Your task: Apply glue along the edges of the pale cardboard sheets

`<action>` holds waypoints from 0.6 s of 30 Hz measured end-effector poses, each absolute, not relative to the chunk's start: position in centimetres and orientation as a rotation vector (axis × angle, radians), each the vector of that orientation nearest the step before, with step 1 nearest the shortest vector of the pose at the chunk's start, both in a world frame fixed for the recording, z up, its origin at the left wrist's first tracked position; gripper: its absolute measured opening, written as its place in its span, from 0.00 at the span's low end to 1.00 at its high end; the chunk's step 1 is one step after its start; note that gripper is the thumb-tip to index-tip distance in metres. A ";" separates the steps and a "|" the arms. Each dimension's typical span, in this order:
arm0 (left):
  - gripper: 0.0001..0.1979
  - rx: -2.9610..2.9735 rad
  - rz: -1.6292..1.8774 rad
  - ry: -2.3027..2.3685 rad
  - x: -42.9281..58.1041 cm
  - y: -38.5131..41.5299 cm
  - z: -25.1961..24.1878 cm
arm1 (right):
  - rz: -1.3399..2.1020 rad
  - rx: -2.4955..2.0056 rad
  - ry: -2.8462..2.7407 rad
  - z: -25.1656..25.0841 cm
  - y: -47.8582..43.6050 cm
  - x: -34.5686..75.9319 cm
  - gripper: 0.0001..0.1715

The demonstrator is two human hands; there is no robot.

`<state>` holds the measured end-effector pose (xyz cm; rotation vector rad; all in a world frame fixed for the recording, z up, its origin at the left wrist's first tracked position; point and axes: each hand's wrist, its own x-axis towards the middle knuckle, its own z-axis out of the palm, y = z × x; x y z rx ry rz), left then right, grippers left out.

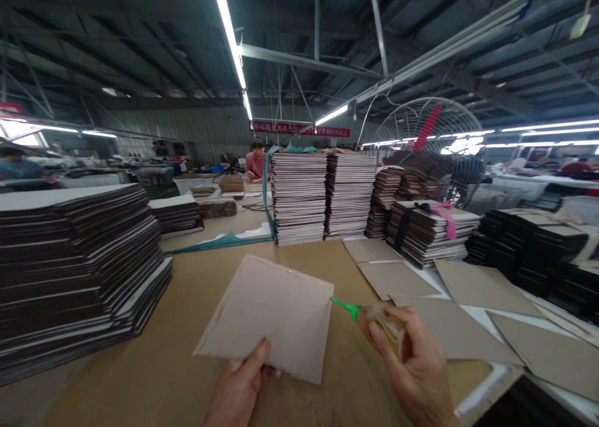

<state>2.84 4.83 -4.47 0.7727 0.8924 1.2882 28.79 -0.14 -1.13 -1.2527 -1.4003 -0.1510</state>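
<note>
Head view, read as a clock face centred on the grey-brown board (276,318): the left hand (246,380) grips that board between 6 and 7 o'clock, thumb on top of the near edge and fingers curled beneath. At 3 to 4 o'clock the right hand (418,361) wraps its fingers and thumb around a squeeze bottle (367,319) of brownish contents. Its green nozzle (346,305) points left, the tip at the board's right edge, near the far corner; whether it touches, I cannot tell. Uneven streaks run along the board's left and far edges.

Around them spreads a tan tabletop (140,368). Similar loose boards (486,286) lie overlapping toward 3 o'clock. A large dark-edged stack (70,277) stands between 9 and 10, and teal cloth (224,241) lies at 11. Tall pale-edged stacks (299,199) rise from 12 to 1. At 2 sits a bundle (428,230) with black and pink ties, with black stacks (515,243) beyond it toward 3.

Farther out, a wire-caged fan (430,143) stands at 2 o'clock, a person in a reddish shirt (255,163) is at 12, and a red banner (327,131) hangs between 12 and 1.
</note>
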 end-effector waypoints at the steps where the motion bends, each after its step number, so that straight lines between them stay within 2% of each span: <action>1: 0.17 0.769 1.299 0.888 2.9 4.8 -4.5 | -0.137 -1.256 -1.409 -1.2 -0.2 28.8 0.17; 7: 0.19 0.745 1.310 0.904 2.9 5.0 -4.3 | -0.174 -1.171 -1.338 -1.6 -1.0 29.0 0.16; 18: 0.17 0.731 1.324 0.849 2.3 5.4 -5.0 | 0.030 -1.236 -1.411 -2.7 -2.6 27.1 0.16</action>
